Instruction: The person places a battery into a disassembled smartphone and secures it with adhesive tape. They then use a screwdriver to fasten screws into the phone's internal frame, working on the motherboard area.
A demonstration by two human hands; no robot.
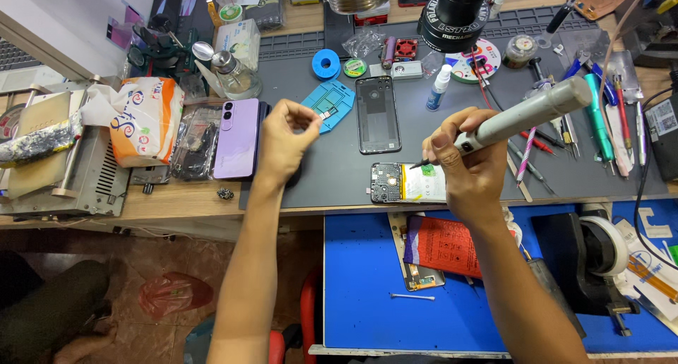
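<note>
1. Workbench surface: a dark grey repair mat (339, 166) covers a wooden bench, with a blue pull-out tray (367, 293) below its front edge.
2. Right hand (470, 170): fingers are curled tight around a grey powered screwdriver (526, 113), held like a pen. The body slants up and to the right; the dark tip points down and to the left.
3. Screwdriver tip position: it meets the upper edge of an opened phone (408, 182) lying near the front edge of the mat. The phone shows a circuit board on its left part and a pale battery on its right.
4. Left hand (286, 141): raised above the mat, fingers bent inward with thumb and forefinger pinched together. Whether anything sits between the fingertips cannot be told.
5. Near the left hand: a lilac phone (236, 138) lies back-up just to its left, and a light blue frame part (329, 103) lies just beyond it.
6. Centre of the mat: a dark phone back cover (378, 115) lies flat, beyond the opened phone.
7. Right side of the mat: a row of hand tools, including a teal-handled driver (599, 117).
8. Blue tray contents: a red packet (445, 244) and a cotton swab (412, 296).
9. Left end of the bench: a tissue pack (145, 120) rests on a metal machine (60, 170).
</note>
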